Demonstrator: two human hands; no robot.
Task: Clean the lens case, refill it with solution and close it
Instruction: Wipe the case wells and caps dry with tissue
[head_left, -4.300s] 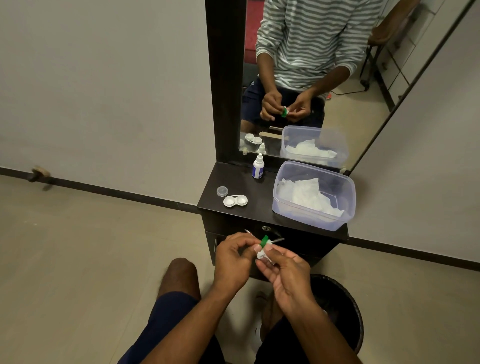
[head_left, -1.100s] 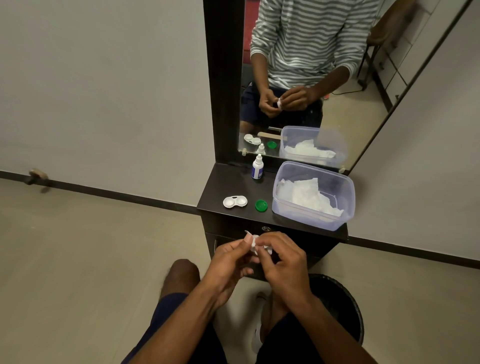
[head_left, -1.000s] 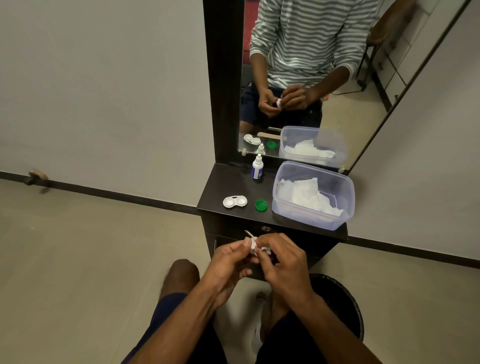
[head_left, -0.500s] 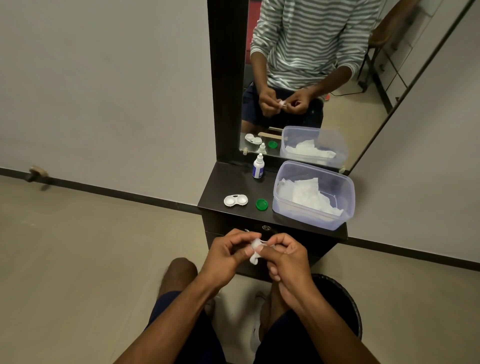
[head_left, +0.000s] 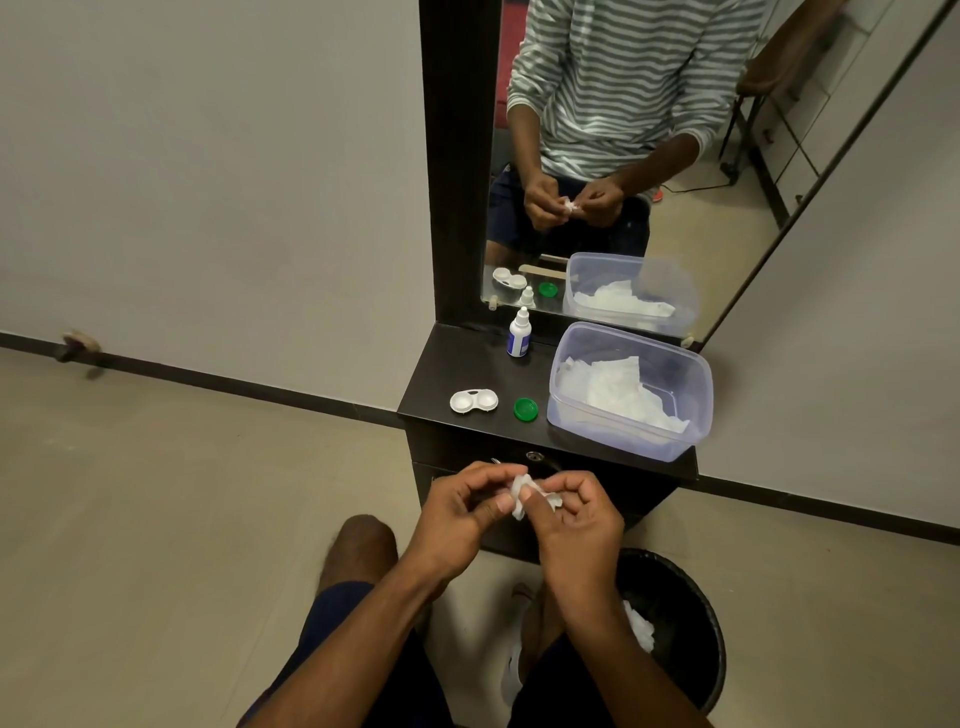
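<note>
**A:** What are the hands doing?

**B:** Both sit low in the near centre, in front of a dark wooden dresser top (head_left: 447, 364). The left hand (head_left: 460, 519) and right hand (head_left: 579, 522) meet fingertip to fingertip, each with curled fingers pinching a small crumpled white tissue (head_left: 519, 493). Something small seems wrapped in it (too hidden to tell what).

**A:** Where is the lens case?

**B:** The lens case (head_left: 474, 401) lies open on the dresser top, far from the hands: smooth white plastic, two round shallow wells joined side by side. Just to its right is a round green cap (head_left: 525, 409) with a ribbed edge, lying flat and not touching the case.

**A:** And the solution?

**B:** A small white solution bottle (head_left: 519, 340) with a pointed nozzle and blue label stands upright at the far edge, against the mirror (head_left: 675, 156).

**A:** Anything else?

**B:** A clear, rounded plastic tub (head_left: 696, 405) on the right holds soft rumpled tissues (head_left: 618, 389). A black bin (head_left: 696, 623) stands on the floor at the near right, with a white wad inside.

**A:** What has changed?

**B:** About four seconds ago the green cap was in the hands and a clear cap lay left of the case; now the green one rests on the dresser and the clear one is gone from there. Over the last half second the hands have barely shifted.
</note>
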